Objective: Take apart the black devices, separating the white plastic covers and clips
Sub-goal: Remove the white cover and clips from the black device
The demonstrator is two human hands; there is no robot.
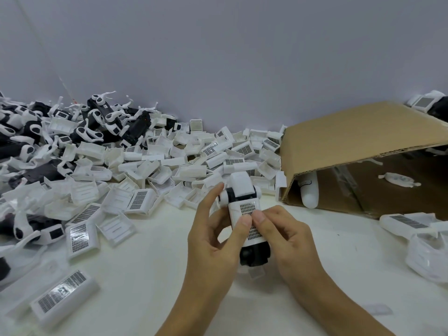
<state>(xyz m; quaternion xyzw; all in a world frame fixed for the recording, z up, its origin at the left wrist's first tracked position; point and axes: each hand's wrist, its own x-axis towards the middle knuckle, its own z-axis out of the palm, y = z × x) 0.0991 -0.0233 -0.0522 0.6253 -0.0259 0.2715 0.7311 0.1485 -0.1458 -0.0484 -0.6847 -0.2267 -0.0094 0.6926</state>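
I hold one black device (pixel 254 257) above the white table, wrapped in a white plastic cover (pixel 244 204) with a printed grid label. My left hand (pixel 215 243) grips it from the left, thumb on the label. My right hand (pixel 283 236) grips its right side, thumb pressing the label beside the left thumb. The device's black lower end shows between my palms. A white clip (pixel 229 196) sits around its upper part.
A large pile of loose white covers (pixel 150 170) spreads across the table's left and middle. Black devices with white clips (pixel 106 122) lie heaped at far left. An open cardboard box (pixel 363 146) lies on its side at right. More white-covered pieces (pixel 412 224) lie at right.
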